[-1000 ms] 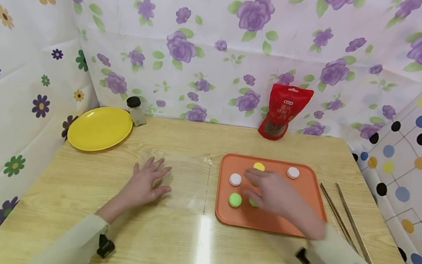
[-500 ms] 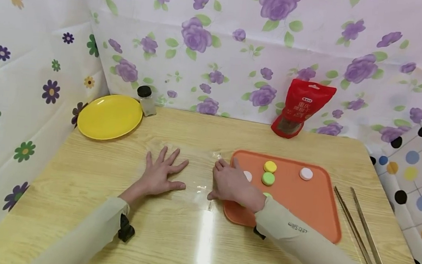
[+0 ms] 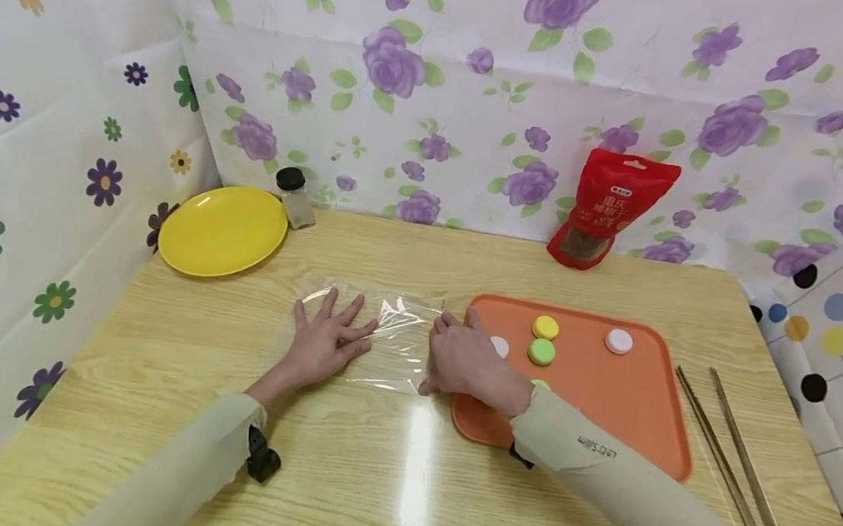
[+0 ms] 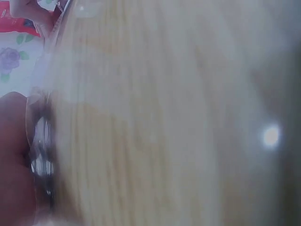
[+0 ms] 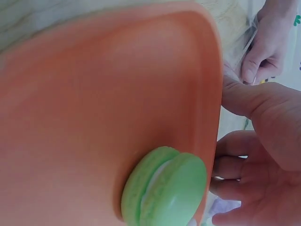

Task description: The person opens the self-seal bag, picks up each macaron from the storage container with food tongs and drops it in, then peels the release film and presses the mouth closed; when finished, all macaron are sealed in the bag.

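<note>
A clear plastic sheet or bag [image 3: 403, 337] lies creased and shiny on the wooden table [image 3: 343, 465]. My left hand [image 3: 324, 340] rests on its left part, fingers spread, with the thumb close beside the forefinger. At its right edge my right hand [image 3: 475, 361] pinches the plastic; that forearm reaches across an orange tray [image 3: 604, 413]. On the tray sit a yellow macaron [image 3: 545, 327], a green one [image 3: 542, 351] and a white one [image 3: 619, 340]. More are partly hidden by the right hand. The right wrist view shows a green macaron [image 5: 164, 193] up close.
Long metal tongs [image 3: 737, 474] lie right of the tray. A red pouch [image 3: 610, 208] stands against the back cloth. At the back left are a yellow plate [image 3: 223, 231] and a black-capped jar [image 3: 295, 198].
My right hand has come left from over the tray to the plastic's right edge. The plastic has become more wrinkled. My left thumb has drawn in toward the forefinger.
</note>
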Demonstrator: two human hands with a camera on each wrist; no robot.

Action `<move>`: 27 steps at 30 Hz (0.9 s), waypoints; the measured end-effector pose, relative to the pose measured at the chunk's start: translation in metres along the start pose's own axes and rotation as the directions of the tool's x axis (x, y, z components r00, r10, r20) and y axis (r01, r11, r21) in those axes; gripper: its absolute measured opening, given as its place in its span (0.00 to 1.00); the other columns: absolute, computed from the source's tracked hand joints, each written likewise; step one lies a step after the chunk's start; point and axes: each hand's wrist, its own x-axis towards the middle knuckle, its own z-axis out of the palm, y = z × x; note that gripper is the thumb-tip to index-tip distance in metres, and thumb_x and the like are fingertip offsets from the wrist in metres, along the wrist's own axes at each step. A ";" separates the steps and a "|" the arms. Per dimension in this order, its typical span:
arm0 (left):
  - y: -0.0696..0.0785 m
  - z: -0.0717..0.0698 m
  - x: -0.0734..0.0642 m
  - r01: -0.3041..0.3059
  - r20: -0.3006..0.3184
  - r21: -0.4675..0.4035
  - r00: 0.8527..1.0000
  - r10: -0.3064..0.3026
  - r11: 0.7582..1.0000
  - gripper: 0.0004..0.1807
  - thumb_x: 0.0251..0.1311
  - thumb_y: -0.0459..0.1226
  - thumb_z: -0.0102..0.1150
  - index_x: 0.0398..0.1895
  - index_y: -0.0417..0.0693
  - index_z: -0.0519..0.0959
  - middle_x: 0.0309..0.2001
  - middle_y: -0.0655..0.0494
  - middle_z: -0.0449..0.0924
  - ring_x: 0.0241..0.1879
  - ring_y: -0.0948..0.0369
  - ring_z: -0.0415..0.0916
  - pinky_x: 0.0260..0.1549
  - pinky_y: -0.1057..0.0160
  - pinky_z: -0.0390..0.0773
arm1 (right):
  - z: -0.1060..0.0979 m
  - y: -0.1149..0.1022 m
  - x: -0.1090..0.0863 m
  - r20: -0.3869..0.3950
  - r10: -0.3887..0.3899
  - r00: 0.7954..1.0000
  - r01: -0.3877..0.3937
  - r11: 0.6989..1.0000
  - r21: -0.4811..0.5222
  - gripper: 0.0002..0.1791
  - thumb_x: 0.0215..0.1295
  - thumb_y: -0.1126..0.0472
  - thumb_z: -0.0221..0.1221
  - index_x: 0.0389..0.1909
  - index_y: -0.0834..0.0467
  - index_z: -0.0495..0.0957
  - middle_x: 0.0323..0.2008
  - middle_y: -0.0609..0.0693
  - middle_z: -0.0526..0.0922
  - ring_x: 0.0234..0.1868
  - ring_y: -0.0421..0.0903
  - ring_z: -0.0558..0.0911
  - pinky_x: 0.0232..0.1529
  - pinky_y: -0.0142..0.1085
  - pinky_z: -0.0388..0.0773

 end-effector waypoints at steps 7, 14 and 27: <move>0.003 0.006 -0.003 -0.021 -0.155 -0.273 0.988 -0.023 0.962 0.09 0.61 0.34 0.68 0.44 0.43 0.88 0.65 0.42 0.71 0.71 0.30 0.47 0.58 0.23 0.21 | 0.001 0.005 -0.001 -0.003 -0.025 1.000 0.025 1.000 0.005 0.47 0.52 0.30 0.68 0.62 0.63 0.76 0.67 0.56 0.72 0.73 0.52 0.63 0.70 0.58 0.52; 0.008 0.012 -0.003 -0.053 -0.313 -0.514 0.941 -0.130 0.856 0.03 0.54 0.25 0.72 0.31 0.37 0.87 0.53 0.40 0.81 0.68 0.34 0.60 0.64 0.29 0.25 | -0.006 0.024 -0.029 -0.205 -0.069 0.976 0.100 0.984 0.145 0.25 0.63 0.42 0.67 0.49 0.59 0.83 0.60 0.59 0.78 0.68 0.56 0.69 0.68 0.62 0.56; 0.014 0.016 0.006 -0.201 -0.411 -0.681 0.901 -0.139 0.705 0.05 0.50 0.16 0.68 0.30 0.25 0.82 0.53 0.30 0.77 0.66 0.33 0.62 0.70 0.39 0.33 | 0.058 0.179 -0.250 -0.459 0.564 0.687 -0.347 0.809 0.475 0.23 0.66 0.57 0.64 0.53 0.73 0.79 0.33 0.70 0.84 0.15 0.54 0.75 0.17 0.49 0.72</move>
